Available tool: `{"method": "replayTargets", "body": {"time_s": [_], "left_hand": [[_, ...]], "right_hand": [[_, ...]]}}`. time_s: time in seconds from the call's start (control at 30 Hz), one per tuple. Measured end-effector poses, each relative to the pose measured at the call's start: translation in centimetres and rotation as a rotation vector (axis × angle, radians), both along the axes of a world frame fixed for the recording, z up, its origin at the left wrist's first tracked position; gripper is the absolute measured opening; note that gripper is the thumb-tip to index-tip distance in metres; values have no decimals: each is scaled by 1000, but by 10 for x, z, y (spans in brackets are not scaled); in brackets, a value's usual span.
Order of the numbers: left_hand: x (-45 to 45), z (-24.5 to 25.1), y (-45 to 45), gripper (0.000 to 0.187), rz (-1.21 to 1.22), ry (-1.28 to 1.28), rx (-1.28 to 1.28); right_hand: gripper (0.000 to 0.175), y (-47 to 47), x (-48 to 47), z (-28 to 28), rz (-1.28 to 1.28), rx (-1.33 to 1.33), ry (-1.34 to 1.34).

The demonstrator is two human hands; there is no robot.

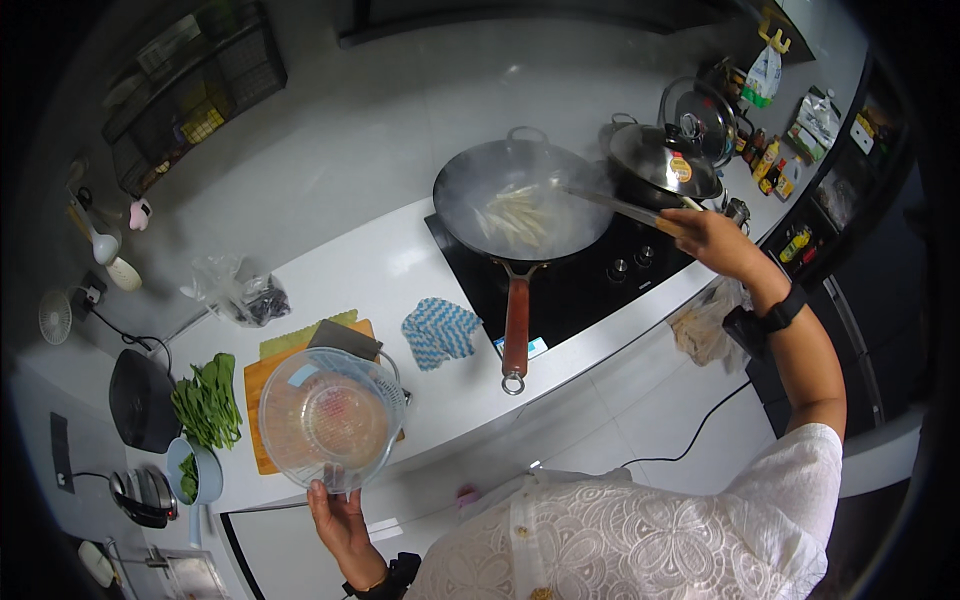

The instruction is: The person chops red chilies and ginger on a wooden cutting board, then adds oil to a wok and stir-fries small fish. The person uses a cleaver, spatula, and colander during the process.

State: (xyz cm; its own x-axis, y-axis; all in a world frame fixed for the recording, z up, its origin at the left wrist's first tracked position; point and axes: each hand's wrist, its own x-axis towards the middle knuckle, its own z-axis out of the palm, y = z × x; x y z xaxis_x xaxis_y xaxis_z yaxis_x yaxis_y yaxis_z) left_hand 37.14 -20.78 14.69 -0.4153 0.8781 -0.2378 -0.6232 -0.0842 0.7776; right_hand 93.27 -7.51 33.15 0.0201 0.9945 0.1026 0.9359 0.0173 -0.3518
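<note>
My right hand (709, 236) grips the wooden handle of a metal wok spatula (611, 204). The spatula's far end reaches into a steaming wok (457, 176), partly blurred by steam. Pale strips of food (517, 216) lie in the wok's middle. The wok sits on a black cooktop (592, 281), its reddish wooden handle (516, 322) pointing toward me. My left hand (341, 521) holds a clear plastic basin (330, 420) by its near rim. That basin hangs over a wooden cutting board (259, 420) and a cleaver (349, 337); it looks bare inside.
Behind my right hand stands a lidded pan (660, 161), with several sauce bottles (772, 169) beyond. A blue-striped cloth (441, 332) lies left of the cooktop. Leafy greens (208, 401), a blue saucepan (210, 480), a dark pot (142, 401) and a plastic bag (240, 289) occupy the left counter.
</note>
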Motion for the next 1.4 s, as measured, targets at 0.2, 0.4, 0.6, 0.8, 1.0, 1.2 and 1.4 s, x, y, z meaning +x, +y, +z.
{"method": "replayTargets", "body": {"time_s": [0.2, 0.4, 0.6, 0.8, 1.0, 1.2, 1.4], "left_hand": [[5, 3, 2, 45, -16, 5, 15], [3, 7, -2, 43, -1, 4, 9], [-2, 9, -4, 41, 23, -12, 10], [-4, 10, -5, 40, 7, -4, 17], [-5, 7, -1, 41, 14, -22, 3], [-6, 6, 3, 44, 0, -19, 11], [-6, 8, 7, 46, -2, -11, 2]], "right_hand": [[45, 26, -45, -21, 65, -48, -202], [44, 25, -43, -15, 76, 17, -172], [44, 32, -59, -24, 64, 11, -333], [44, 22, -50, -11, 103, -2, -225], [44, 46, -59, -25, 110, 97, -288], [43, 43, -52, -28, 81, 75, -88], [45, 50, -53, -22, 66, 75, -264]]}}
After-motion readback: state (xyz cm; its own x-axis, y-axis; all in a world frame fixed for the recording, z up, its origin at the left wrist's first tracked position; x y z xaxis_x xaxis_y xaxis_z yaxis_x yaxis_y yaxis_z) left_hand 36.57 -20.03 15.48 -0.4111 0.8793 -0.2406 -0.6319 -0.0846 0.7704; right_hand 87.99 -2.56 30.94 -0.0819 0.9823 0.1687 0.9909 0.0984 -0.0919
